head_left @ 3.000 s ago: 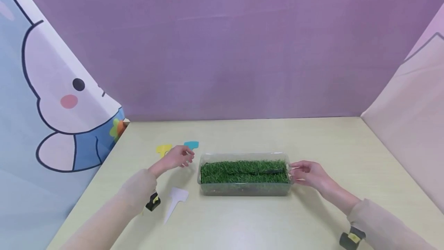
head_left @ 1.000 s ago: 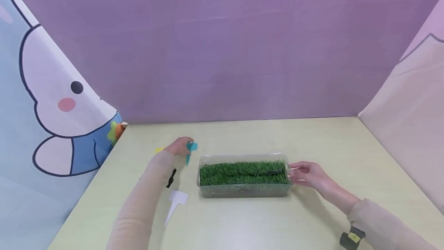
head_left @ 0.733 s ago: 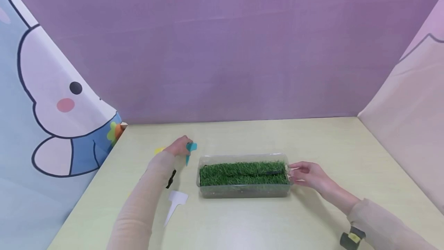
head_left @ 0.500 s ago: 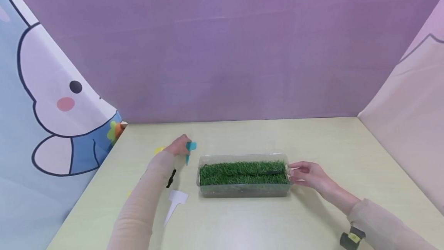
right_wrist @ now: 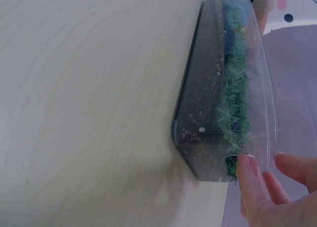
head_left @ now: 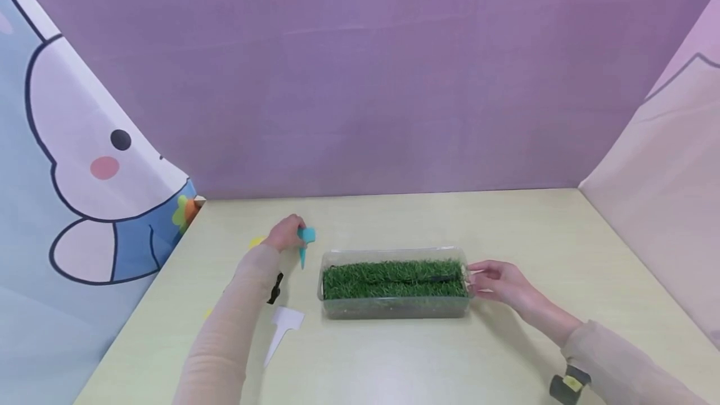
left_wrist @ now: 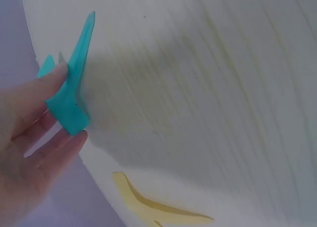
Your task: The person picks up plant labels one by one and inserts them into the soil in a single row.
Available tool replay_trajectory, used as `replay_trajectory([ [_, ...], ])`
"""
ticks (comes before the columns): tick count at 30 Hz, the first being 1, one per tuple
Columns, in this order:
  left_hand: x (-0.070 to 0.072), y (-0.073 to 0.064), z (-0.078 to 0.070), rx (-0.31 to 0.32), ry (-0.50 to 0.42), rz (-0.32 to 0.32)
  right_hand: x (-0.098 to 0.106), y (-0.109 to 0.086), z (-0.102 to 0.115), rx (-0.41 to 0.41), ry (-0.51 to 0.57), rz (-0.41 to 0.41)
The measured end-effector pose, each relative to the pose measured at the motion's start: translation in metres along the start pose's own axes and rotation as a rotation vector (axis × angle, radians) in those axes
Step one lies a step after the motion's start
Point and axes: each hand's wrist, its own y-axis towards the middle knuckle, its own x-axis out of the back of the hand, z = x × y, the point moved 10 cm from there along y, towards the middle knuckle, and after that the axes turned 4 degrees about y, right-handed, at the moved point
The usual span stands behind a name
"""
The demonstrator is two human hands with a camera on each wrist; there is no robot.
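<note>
My left hand (head_left: 287, 233) pinches a teal T-shaped plant label (left_wrist: 72, 110) between thumb and fingers. In the head view the label's pointed stem hangs downward, left of a clear plastic planter box (head_left: 394, 309). Strips of artificial grass (head_left: 394, 270) cover the dark soil that shows through the box wall. My right hand (head_left: 500, 281) touches the box's right end. Its fingertips (right_wrist: 247, 162) lie at an opening in that end wall, and its thumb is beside the upper rim.
A white plant label (head_left: 284, 327) lies on the table left of the box. A yellow label (left_wrist: 148, 207) lies near my left hand, and another yellow piece (head_left: 209, 313) peeks out beside the left sleeve. Purple cloth (head_left: 394, 80) stands behind the table.
The teal label lay on the table 3 seconds ago; my left hand has since taken hold of it and turned its stem downward. Lately that hand shifted slightly left. My right hand stays put.
</note>
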Motion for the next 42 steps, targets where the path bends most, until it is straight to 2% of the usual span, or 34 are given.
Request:
replay_trajectory([
  [12, 0.022, -0.006, 0.012, 0.008, -0.119, -0.113, 0.001, 0.001, -0.001, -0.019, -0.004, -0.008],
  [18, 0.030, -0.012, 0.009, -0.019, -0.160, -0.121, 0.001, 0.001, 0.000, -0.022, -0.007, -0.005],
  [24, 0.038, -0.015, 0.003, -0.043, -0.241, -0.131, 0.002, 0.002, 0.001, -0.023, -0.017, 0.000],
  [29, 0.042, -0.016, -0.001, -0.047, -0.303, -0.129, 0.003, 0.002, 0.002, -0.023, -0.011, 0.000],
  [38, 0.043, -0.016, -0.004, -0.024, -0.425, -0.068, 0.004, 0.003, -0.001, -0.036, 0.004, -0.006],
  [42, 0.045, -0.016, -0.006, -0.016, -0.449, -0.058, 0.004, 0.003, -0.001, -0.037, 0.001, -0.005],
])
